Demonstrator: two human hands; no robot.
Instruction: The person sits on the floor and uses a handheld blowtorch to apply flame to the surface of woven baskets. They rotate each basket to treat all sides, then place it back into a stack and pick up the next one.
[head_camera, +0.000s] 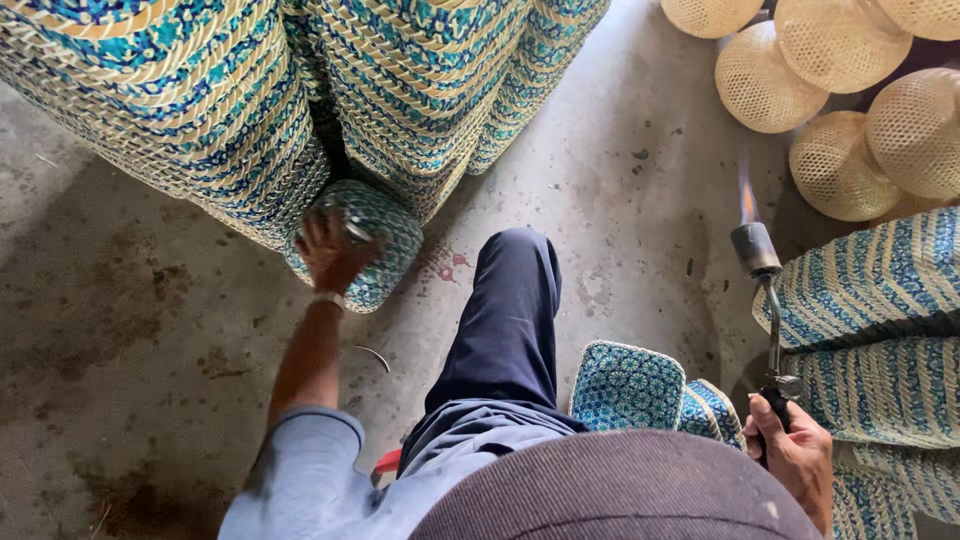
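Here the left hand (330, 250) at ten o'clock closes its grip on a small blue woven basket (375, 240); the right hand (795, 455) at four o'clock clasps a lit torch (765, 300).

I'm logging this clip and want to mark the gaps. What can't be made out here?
- Head view: the left hand covers part of the small blue woven basket; its grip is unclear.
- The torch handle is buried in the right hand.
- The stacked baskets run off the top edge.
- The hat brim hides the lap.
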